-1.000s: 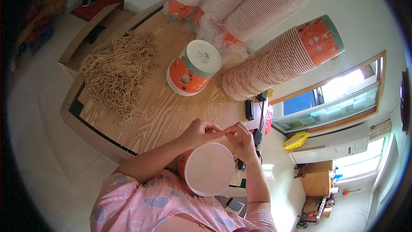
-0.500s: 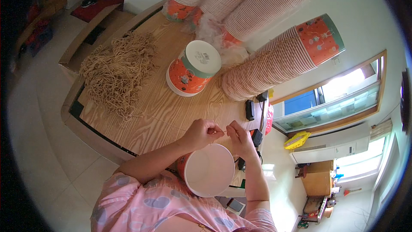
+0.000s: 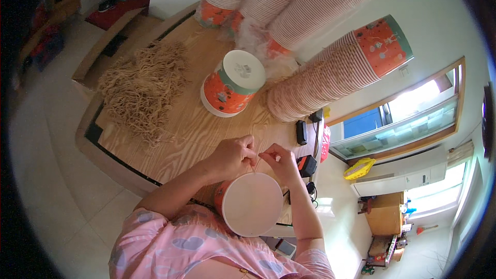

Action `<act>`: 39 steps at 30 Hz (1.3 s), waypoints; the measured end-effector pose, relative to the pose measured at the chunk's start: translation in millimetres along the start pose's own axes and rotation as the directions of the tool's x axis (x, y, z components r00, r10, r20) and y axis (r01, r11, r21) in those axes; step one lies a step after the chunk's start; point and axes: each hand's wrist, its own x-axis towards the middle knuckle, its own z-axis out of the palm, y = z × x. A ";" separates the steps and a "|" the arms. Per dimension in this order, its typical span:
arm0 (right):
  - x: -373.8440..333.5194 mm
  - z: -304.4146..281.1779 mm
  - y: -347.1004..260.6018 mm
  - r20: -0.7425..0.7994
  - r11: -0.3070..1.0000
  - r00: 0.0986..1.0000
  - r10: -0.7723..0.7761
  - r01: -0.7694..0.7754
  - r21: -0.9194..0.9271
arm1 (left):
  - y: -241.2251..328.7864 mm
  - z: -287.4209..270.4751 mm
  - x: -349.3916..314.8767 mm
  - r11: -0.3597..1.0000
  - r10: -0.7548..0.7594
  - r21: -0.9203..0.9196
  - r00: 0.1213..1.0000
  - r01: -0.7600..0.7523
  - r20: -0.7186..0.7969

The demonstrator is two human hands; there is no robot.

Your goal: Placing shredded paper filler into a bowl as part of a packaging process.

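My left hand (image 3: 236, 156) and my right hand (image 3: 279, 162) are close together, each closed in a pinch. A thin tan string (image 3: 253, 167) shows between the fingertips, above the rim of an open paper bucket. That bucket (image 3: 252, 206) has a white inside and an orange outside, and rests tilted against my front with its mouth facing up. Neither hand grips its wall. On the table to the left lies a tangled heap of tan string (image 3: 144, 90). Behind my hands an orange and green paper bucket (image 3: 231, 88) stands upside down.
On the right leans a long stack of nested buckets (image 3: 325, 75) with string along it. More stacks (image 3: 320, 10) in clear plastic stand at the back. Black adapters (image 3: 301, 132) and an orange-and-black box (image 3: 307, 165) sit at the table's right edge. A cardboard box (image 3: 111, 46) is beyond the left edge.
My hands have drawn slightly apart, the right fingers moving left and spreading a little. The string end now hangs down by the bucket's rim. The bucket has hardly moved.
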 end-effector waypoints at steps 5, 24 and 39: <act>7.5 8.9 4.9 0.107 0.998 0.994 0.027 -0.032 0.046 | -18.4 17.7 -5.4 0.999 -0.050 -0.014 0.999 0.050 -0.003; 13.2 29.6 55.6 0.092 0.958 0.990 0.104 -0.125 0.259 | -38.6 44.9 -5.6 0.998 -0.061 0.036 0.969 0.054 0.240; -12.4 4.0 -26.3 0.049 0.959 0.957 -0.285 0.284 0.012 | -28.1 3.5 -5.0 0.906 -0.240 -0.306 0.950 0.293 0.200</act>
